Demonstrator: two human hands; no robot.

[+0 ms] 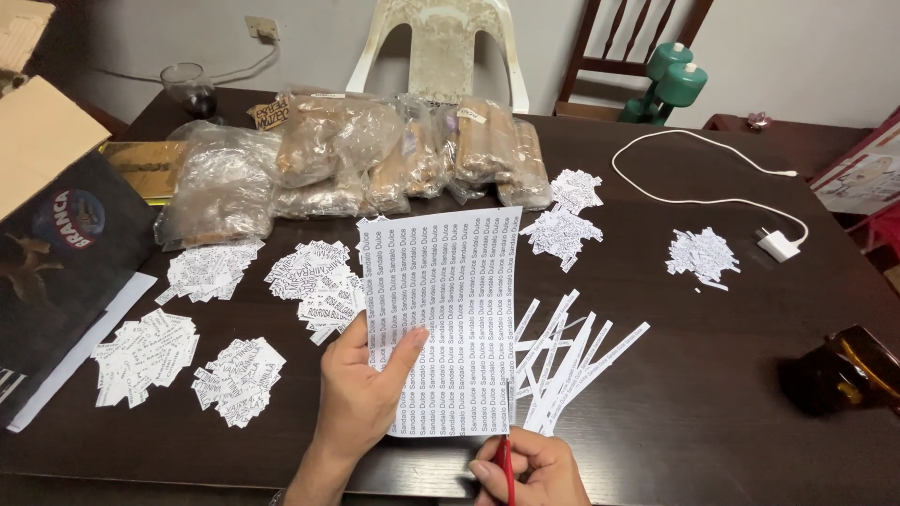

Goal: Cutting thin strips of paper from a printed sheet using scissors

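2 hands work at the near edge of the dark wooden surface [712, 412]. The right hand [530, 473], lowest in view, is closed around red-handled scissors [507, 459] whose blades stand upright at the bottom edge of a printed paper sheet [445, 319]. The left hand [361, 398], just beside it, pinches that sheet on its left margin, thumb on top and fingers behind, holding it up off the surface; the sheet is covered in columns of repeated text.

Just right of the sheet, fanning away from the right hand, lie several cut paper strips [572, 361]. Left of the left hand sit 2 heaps of small cut labels [239, 379], with more heaps beyond them and another heap close to the sheet's left edge. Further left, a dark printed cardboard box [66, 253] leans over the surface's edge with white paper under it.

Well to the right of the hands, an amber glass object [848, 370] rests near the edge. Beyond it lies another label heap, then a white charger with its cable [778, 245] looping across the surface.

Past the sheet's top edge, 2 more small heaps lie to the right, and a row of clear plastic bags [375, 159] filled with brown contents stretches across. Farthest from the hands stand a stemmed glass [190, 89], a white plastic chair [441, 47], a wooden chair and green dumbbells [670, 80].
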